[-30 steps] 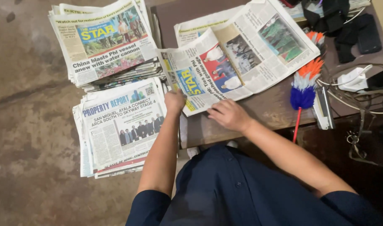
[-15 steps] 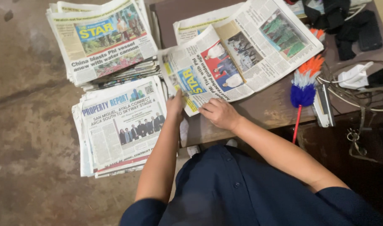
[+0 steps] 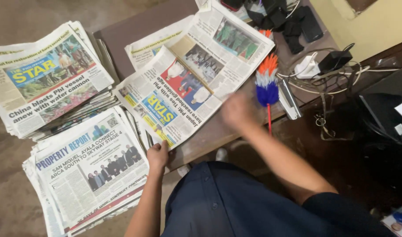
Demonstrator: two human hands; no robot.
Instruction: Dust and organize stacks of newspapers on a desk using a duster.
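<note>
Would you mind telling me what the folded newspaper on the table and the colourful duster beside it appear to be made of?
The folded newspaper under the left hand looks like thin matte newsprint: it creases softly and shows printed columns. The orange, white and blue duster seems to be feathers or synthetic fibres, judging by its fluffy edges, on a thin red stick, probably plastic.

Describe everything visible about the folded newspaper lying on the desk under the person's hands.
The folded newspaper is thin newsprint with colour photos and columns of print, lying flat and skewed on the brown desk, atop another open paper. Its near corner overhangs the desk edge, where the left hand pinches it. The blurred right hand is at its right edge; contact unclear.
</note>
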